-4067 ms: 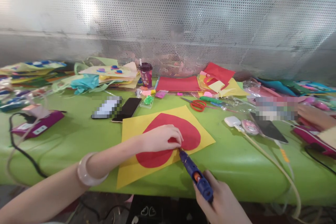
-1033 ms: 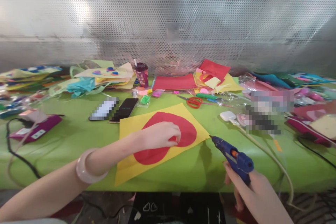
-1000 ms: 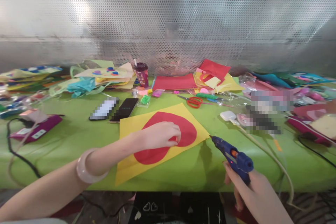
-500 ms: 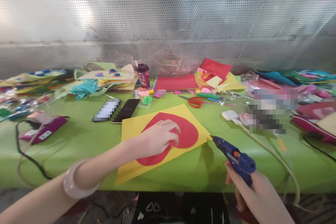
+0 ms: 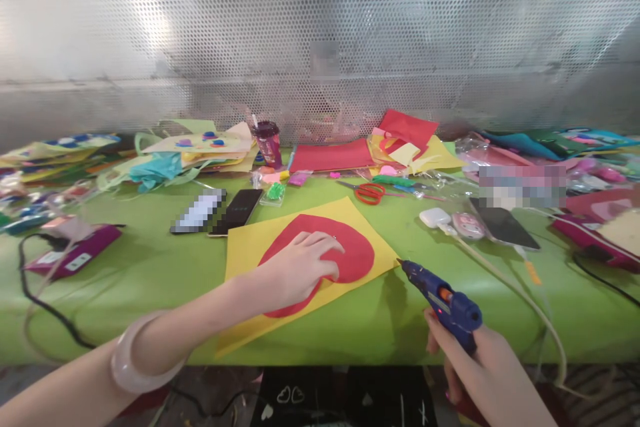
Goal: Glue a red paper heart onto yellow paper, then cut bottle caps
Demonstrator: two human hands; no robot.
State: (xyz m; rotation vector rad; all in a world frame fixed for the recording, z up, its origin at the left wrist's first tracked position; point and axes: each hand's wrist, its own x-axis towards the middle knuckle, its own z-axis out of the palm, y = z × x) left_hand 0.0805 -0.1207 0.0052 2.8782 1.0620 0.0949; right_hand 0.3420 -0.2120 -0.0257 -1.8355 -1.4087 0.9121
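A large red heart (image 5: 356, 251) lies on a yellow sheet (image 5: 250, 240), which looks like felt or paper. My left hand (image 5: 303, 267) rests over the heart, fingers apart and slightly bent, covering its middle. My right hand (image 5: 483, 370) is wrapped round a blue hot glue gun (image 5: 437, 297) whose small red light glows. The gun's nozzle points up and left, close to the sheet's right corner; whether it touches I cannot tell. An orange-handled pair of scissors (image 5: 369, 193) lies just behind the sheet.
Two phones (image 5: 237, 211) lie left of the sheet. At right are a white case (image 5: 434, 217), another phone (image 5: 503, 223) and cables. Purple power strips (image 5: 75, 252) sit at both sides. A drink cup (image 5: 269, 145) and red sheets (image 5: 331, 156) stand by the perforated metal panel (image 5: 300, 33).
The whole view has shifted a little to the left. Both hands, the glue gun and the heart keep nearly the same places relative to each other.
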